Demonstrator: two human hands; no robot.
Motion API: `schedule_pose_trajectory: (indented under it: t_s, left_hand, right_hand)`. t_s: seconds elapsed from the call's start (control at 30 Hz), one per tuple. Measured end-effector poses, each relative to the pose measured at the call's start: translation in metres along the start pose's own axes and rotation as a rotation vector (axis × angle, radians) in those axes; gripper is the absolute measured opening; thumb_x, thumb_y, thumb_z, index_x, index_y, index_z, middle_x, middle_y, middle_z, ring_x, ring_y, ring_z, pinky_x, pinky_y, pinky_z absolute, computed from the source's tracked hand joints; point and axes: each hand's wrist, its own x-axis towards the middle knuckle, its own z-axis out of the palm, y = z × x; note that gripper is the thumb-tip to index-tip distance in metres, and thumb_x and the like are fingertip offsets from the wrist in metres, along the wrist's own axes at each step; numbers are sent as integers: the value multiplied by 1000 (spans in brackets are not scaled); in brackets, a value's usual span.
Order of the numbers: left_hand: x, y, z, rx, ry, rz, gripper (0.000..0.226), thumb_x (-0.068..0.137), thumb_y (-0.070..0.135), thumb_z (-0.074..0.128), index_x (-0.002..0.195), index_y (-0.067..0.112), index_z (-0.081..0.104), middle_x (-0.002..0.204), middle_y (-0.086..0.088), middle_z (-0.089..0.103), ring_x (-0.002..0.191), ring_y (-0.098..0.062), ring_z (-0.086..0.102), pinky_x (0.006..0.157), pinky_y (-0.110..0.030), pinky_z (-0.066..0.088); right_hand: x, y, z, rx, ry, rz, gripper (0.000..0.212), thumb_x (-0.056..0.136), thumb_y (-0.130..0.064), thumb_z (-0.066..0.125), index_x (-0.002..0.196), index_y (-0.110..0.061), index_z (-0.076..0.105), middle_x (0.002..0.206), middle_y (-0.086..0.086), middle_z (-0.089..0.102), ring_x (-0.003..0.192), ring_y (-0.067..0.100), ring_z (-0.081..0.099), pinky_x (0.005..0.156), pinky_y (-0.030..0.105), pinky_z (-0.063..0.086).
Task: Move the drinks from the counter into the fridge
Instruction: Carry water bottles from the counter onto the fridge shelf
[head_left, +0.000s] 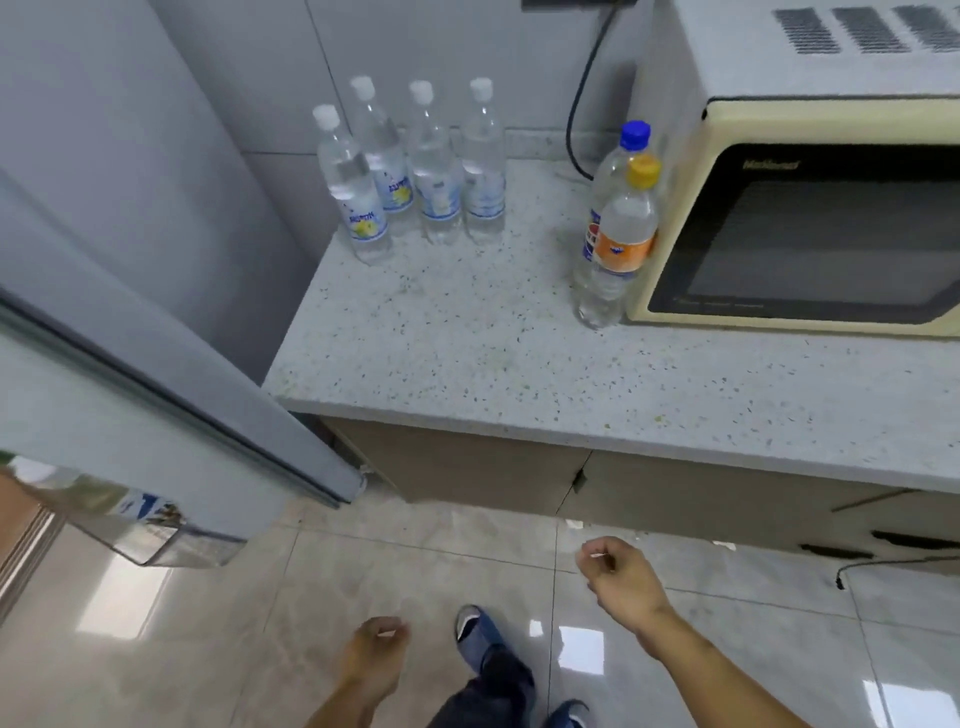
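Several clear white-capped bottles (410, 171) stand in a row at the back left of the speckled counter (467, 353). A yellow-capped bottle with an orange label (621, 244) stands against the microwave, and a blue-capped bottle (618, 166) stands right behind it. The open fridge door (171, 415) hangs at the left, with items in its lower door shelf (150, 525). My left hand (374, 649) and my right hand (618, 571) hang low over the floor, below the counter edge. Both have loosely curled fingers and hold nothing.
A cream microwave (800, 218) fills the counter's right side, and its black cable (582, 104) runs up the wall. Brown cabinet fronts (519, 478) sit under the counter. My feet in blue slippers (478, 634) stand on the glossy tiled floor.
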Motion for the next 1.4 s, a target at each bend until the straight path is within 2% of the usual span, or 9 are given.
schedule_pose_trajectory:
  t_s: [0.13,0.37,0.43,0.63,0.77,0.93,1.07,1.2,1.4]
  left_hand:
    - [5,64,3,-53,-80,198,10,94,22,64,100,17,68,102,-9,70,87,-24,65,81,-37,54]
    - [-11,195,-21,-330,-139,579,13,95,31,61,105,39,64,94,21,70,85,-1,68,67,-20,55]
    - [-12,230,-29,-404,-92,642,16,94,32,62,109,39,63,95,16,70,86,-1,68,67,-23,58]
    - [1,339,-33,-537,37,654,30,89,36,65,117,41,56,103,19,64,89,2,65,77,-29,60]
    - [27,416,-33,-599,68,592,57,84,34,72,136,35,48,113,19,59,94,4,61,81,-27,56]
    - [69,497,-29,-530,60,604,76,81,31,78,146,30,37,141,5,49,119,-12,53,93,-31,49]
    - [98,535,-26,-508,43,704,73,79,21,80,140,30,42,133,13,53,118,-9,54,93,-28,50]
    - [112,556,-20,-435,93,743,60,76,15,79,118,39,45,106,23,54,95,3,54,71,-9,44]
    - [123,555,-19,-345,215,720,65,77,27,80,131,28,44,112,15,52,103,-11,52,83,-27,41]
  right_hand:
    - [12,-73,10,-20,-41,-171,9,95,-27,64,100,-19,65,86,2,64,77,13,60,74,26,50]
    - [42,-194,10,52,6,-456,6,94,-25,65,99,-27,67,83,7,65,77,23,64,76,41,57]
    - [60,-227,6,64,39,-500,7,94,-25,65,100,-28,65,83,3,64,76,20,64,78,43,57]
    - [127,-327,-4,210,205,-543,35,91,-31,70,122,-28,55,107,-5,60,81,7,61,80,36,58]
    - [173,-380,-9,287,239,-519,61,87,-31,73,139,-28,42,130,-5,50,111,16,56,99,43,51]
    - [222,-413,-6,303,257,-507,88,80,-30,79,150,-30,27,153,1,35,136,21,42,111,43,42]
    - [244,-414,5,351,255,-526,93,77,-29,82,151,-31,26,154,-2,33,138,19,40,102,30,38]
    - [259,-416,11,342,214,-534,96,77,-25,83,152,-29,24,156,-4,33,139,17,39,104,29,37]
    - [268,-428,9,329,163,-624,76,75,-19,84,135,-36,40,119,-20,53,109,5,56,94,30,52]
